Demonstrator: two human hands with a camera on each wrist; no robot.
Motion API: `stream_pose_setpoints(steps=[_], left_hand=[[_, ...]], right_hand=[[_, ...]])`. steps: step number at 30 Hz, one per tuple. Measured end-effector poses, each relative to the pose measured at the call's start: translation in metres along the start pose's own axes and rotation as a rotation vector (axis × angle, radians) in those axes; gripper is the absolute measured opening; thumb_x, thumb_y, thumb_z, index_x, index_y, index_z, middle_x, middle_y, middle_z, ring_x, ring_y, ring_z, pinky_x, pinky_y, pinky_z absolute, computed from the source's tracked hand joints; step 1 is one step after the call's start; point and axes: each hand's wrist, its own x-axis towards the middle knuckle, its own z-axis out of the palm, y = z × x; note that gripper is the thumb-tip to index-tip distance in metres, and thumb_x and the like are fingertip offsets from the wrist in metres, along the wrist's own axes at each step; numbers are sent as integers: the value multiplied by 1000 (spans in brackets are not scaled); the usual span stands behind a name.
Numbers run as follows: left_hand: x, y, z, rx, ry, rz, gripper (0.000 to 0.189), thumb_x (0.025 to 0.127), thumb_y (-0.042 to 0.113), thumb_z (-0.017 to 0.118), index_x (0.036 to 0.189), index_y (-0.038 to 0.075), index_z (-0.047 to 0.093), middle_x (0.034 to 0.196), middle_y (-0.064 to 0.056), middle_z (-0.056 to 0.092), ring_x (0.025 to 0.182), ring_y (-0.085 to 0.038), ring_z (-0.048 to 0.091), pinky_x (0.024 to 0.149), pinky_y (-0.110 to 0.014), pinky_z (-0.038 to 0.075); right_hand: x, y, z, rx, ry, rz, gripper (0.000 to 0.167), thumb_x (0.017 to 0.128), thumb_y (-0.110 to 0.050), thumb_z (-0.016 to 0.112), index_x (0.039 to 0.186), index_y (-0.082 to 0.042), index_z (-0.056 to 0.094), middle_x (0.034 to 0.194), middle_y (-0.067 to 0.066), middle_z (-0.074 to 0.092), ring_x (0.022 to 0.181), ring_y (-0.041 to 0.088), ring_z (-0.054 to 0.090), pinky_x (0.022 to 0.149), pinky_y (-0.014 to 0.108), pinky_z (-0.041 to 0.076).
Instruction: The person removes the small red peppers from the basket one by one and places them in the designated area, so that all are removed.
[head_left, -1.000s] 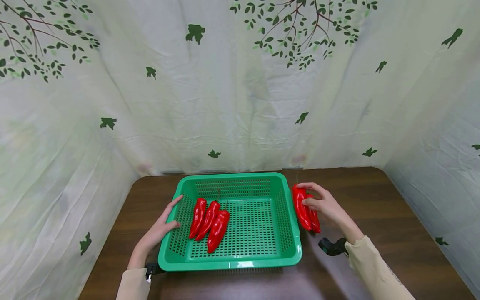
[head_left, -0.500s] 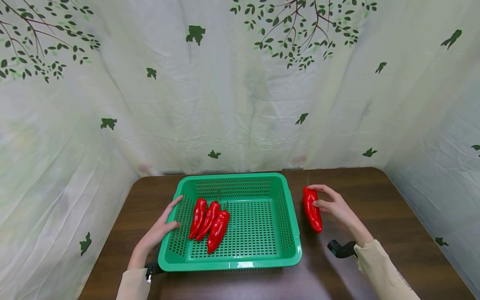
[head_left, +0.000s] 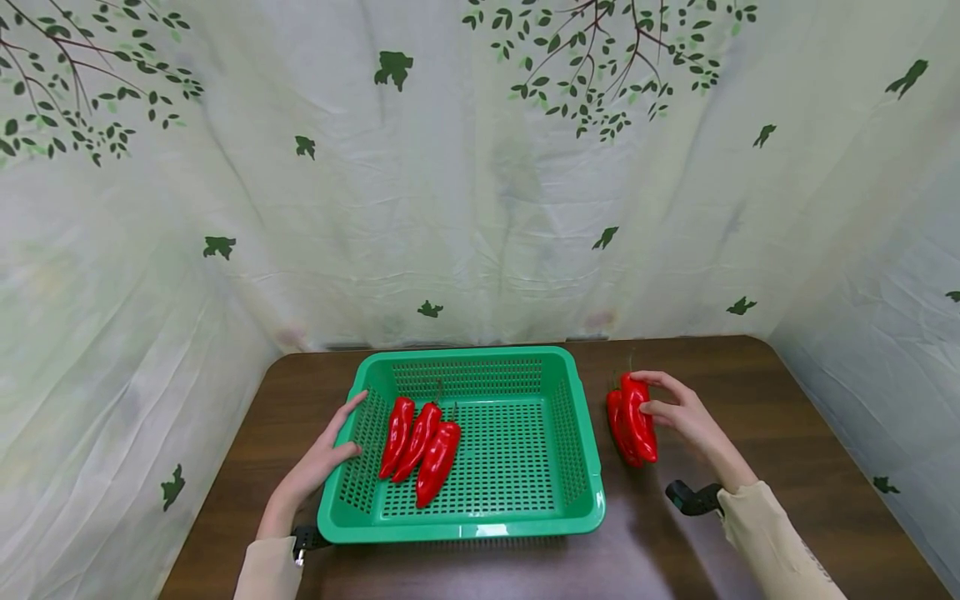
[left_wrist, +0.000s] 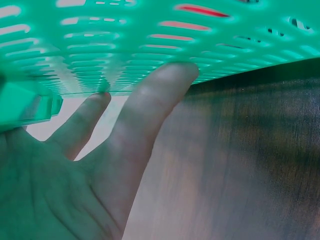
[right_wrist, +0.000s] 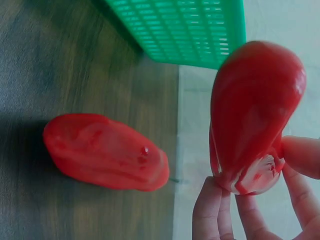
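Observation:
My right hand (head_left: 686, 419) pinches a red pepper (head_left: 639, 417) near its stem end, thumb on one side and fingers on the other. In the right wrist view this held pepper (right_wrist: 255, 110) stands over the table, blunt tip toward the camera. Beside it a second red pepper (right_wrist: 102, 150) lies on the wood. My left hand (head_left: 315, 468) rests at the left side of a green plastic basket (head_left: 480, 527), thumb and index finger extended. Up close, the left thumb (left_wrist: 157, 95) lies straight against the slotted wall. Three red peppers (head_left: 418, 442) lie inside, at the left.
The basket stands on a dark wooden table (head_left: 757, 417), with its right rim a short way left of the loose pepper. A pale curtain (head_left: 480, 208) printed with leaves hangs behind the table and along both sides.
My right hand has moved right, away from the basket, with the held pepper. The loose pepper, mostly hidden behind it half a second ago, now shows to its left. The left hand and basket stay put.

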Motion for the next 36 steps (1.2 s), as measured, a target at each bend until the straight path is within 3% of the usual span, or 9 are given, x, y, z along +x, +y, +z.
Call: stream_pose_setpoints(steps=[8,25,36], left_hand=[[1,-1,-1,-9,-1,-10,76,88,1,43,153,28,15,153,-18,10,126,-49,33,77,-44,53],[1,-2,0,-23,-10,0,76,88,1,43,153,28,16,153,-17,9,125,-50,33,77,-45,53],[1,1,0,-27,-22,23,75,88,0,43,153,25,15,154,-18,8,126,-52,31,79,-45,53]], right_hand=[[-1,7,-6,-4,22,7,47,93,-4,53,139,0,41,137,22,37,104,24,53,82,34,52],[1,28,-16,-90,76,43,46,93,-7,53,138,0,43,136,23,39,107,27,49,83,33,51],[4,41,-19,-62,75,62,46,94,-3,50,139,3,41,137,25,37,103,24,51,82,30,51]])
